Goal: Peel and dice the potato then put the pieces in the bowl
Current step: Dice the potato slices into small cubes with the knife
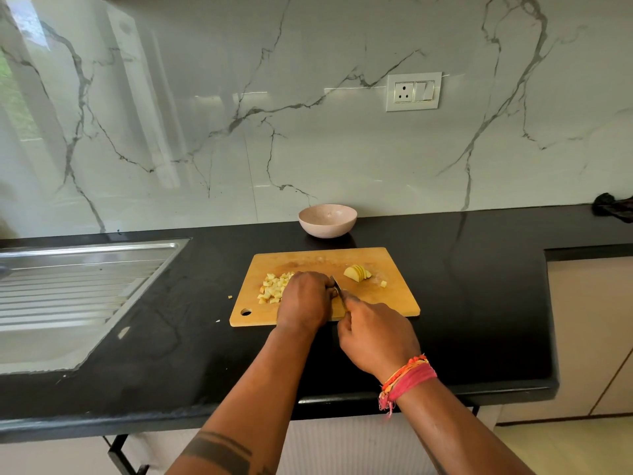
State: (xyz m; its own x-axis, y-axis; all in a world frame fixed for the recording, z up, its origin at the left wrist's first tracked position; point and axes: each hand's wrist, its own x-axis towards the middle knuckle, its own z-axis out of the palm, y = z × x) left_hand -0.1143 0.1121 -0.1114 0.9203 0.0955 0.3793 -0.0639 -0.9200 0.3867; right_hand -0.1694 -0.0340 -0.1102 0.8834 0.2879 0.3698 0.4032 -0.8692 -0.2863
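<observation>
Fingers [344,325] of our right hand [376,337] curl tight round the knife's handle, which is hidden inside the grip; only the blade shows. Our left hand [303,298] arches over the middle of the board, knuckles up and fingers bent down onto whatever potato lies beneath it; we cannot tell how firmly they hold it, since the hand covers the piece.

Between our two hands the knife [337,286] shows as a short, narrow strip of grey metal. Its long axis runs from the right hand up and slightly left, tip pointing away from us toward the wall.

We work on a wooden cutting board [397,299], a pale tan rectangle with rounded corners and a hole at its near left corner, its surface scuffed. Left of our left hand sits a loose heap of diced potato [272,289], small pale yellow cubes. At the board's far right lies a sliced potato chunk [356,273], a rounded wedge cut into leaning slices, with one stray cube [383,284] just beside it.

Behind the board, on the glossy black countertop [479,303], stands the bowl [327,221], round, matte, pinkish-beige. Ribbed steel sink drainer [68,293] lies at left.
</observation>
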